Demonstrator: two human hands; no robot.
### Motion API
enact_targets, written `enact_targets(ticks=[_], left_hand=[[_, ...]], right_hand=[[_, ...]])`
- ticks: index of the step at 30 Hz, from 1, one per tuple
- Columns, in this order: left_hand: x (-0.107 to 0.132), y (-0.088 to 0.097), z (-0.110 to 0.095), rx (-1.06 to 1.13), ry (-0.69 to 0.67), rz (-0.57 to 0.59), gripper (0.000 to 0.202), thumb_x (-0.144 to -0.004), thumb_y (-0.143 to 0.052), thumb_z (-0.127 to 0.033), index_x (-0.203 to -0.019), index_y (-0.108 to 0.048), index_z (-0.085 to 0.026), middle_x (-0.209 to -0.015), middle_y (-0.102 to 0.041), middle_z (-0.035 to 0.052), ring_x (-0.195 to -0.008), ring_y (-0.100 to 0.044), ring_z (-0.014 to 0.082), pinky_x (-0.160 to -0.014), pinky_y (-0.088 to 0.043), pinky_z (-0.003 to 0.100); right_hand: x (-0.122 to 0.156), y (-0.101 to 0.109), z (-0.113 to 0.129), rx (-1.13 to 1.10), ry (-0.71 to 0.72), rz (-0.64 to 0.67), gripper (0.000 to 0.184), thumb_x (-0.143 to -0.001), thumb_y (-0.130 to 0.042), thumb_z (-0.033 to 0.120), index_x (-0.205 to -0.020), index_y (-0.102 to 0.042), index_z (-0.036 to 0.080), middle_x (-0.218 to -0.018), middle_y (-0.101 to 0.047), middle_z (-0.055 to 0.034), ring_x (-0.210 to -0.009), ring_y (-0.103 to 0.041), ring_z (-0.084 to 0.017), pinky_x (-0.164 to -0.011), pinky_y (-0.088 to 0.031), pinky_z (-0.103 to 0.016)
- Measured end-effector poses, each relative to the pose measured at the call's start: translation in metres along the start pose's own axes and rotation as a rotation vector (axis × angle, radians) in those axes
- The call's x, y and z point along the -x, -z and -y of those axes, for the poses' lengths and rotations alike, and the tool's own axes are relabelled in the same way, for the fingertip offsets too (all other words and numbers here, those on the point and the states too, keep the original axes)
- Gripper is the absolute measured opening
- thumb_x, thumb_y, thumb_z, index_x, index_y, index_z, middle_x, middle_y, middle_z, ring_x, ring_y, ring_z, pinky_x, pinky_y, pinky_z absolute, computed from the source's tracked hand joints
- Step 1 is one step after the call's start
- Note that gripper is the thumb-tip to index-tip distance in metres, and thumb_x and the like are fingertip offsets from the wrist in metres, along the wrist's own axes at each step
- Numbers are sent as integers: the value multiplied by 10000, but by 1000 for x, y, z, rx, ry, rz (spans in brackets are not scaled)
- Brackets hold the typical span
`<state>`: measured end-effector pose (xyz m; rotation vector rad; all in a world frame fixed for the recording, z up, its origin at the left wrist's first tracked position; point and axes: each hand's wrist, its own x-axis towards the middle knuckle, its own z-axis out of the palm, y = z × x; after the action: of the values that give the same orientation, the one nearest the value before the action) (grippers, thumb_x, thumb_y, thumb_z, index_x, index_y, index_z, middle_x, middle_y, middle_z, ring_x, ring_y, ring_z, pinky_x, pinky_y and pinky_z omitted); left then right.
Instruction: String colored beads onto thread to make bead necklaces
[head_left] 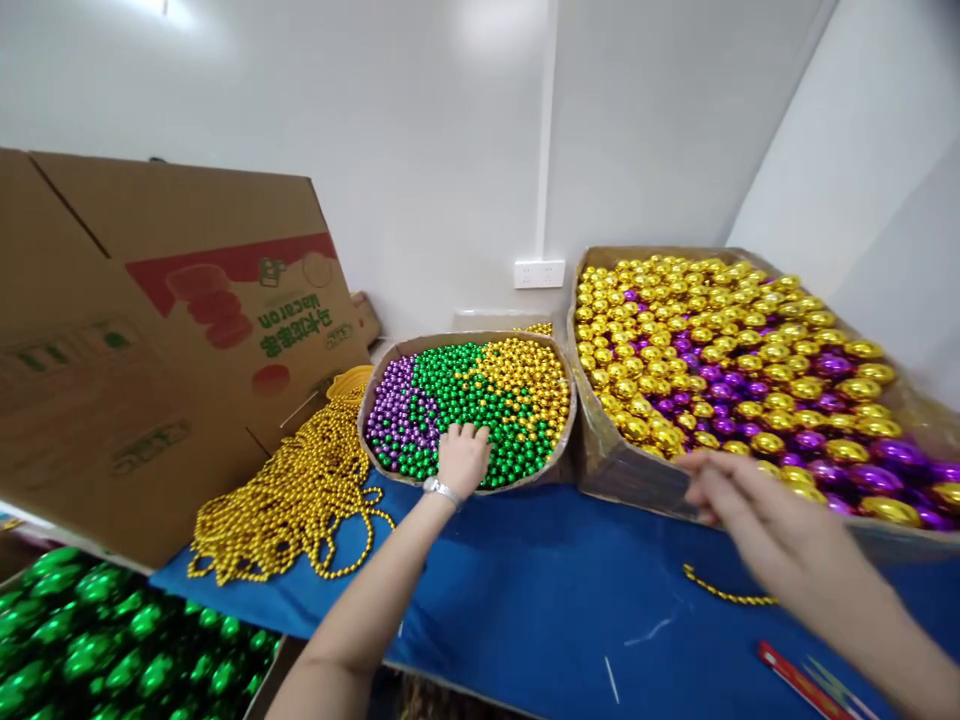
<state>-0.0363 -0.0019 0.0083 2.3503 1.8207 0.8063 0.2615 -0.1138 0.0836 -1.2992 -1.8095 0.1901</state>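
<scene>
My left hand reaches into a taped cardboard box of small round beads. Its fingers are curled down against the green beads, and their tips are hidden. Purple beads fill the left of that box and gold beads the right. My right hand hovers by the front edge of a larger box, thumb and fingers pinched together; anything between them is hidden. Below it, a short string of gold beads lies on the blue cloth, partly behind the hand.
Large gold and purple beads fill the bigger box. Gold bead strands lie heaped at left beside an upright brown carton. Large green beads sit lower left. A red tool-like object lies at the front right.
</scene>
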Motion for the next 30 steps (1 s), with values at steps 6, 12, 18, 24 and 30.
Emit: enact_targets(ticks=[6,12,18,24,30], left_hand=[[-14,-6,17,139,51,59,105,-801,-543,-181,-784,-647,-183,-836,-627,105,-937,-529,272,-825,-387,415],[12,2,-17,1055,236,214,290,-869,-485,-395,-1000,-602,-164,-849,-649,72,-736,-615,159,-682,-478,294],[31,2,-43,1736,449,327,281,-765,-666,-350,-925,-644,-120,-776,-639,66,-658,-604,121,-617,-480,239],[31,-1,-48,1762,503,327,305,-749,-680,-374,-912,-654,-117,-745,-633,62,-624,-598,117,-595,-482,237],[36,-3,-57,1481,363,271,309,-771,-650,-394,-920,-679,-125,-756,-637,63,-660,-594,131,-632,-474,247]], right_hand=[[48,-62,-11,-75,70,91,253,-912,-409,297,-1053,-613,245,-879,-713,-42,-639,-687,-153,-536,-562,-224],[70,-98,-23,61,162,68,272,-910,-417,262,-1063,-640,236,-932,-722,-42,-795,-700,-186,-700,-579,-275],[70,-100,-24,141,182,82,296,-919,-390,253,-1032,-661,217,-873,-728,-55,-714,-701,-183,-648,-577,-269],[71,-100,-29,176,184,94,311,-922,-374,253,-1031,-664,221,-841,-726,-56,-685,-697,-175,-624,-568,-252],[72,-99,-28,173,145,76,303,-919,-379,248,-1025,-661,215,-810,-723,-63,-672,-693,-168,-622,-559,-237]])
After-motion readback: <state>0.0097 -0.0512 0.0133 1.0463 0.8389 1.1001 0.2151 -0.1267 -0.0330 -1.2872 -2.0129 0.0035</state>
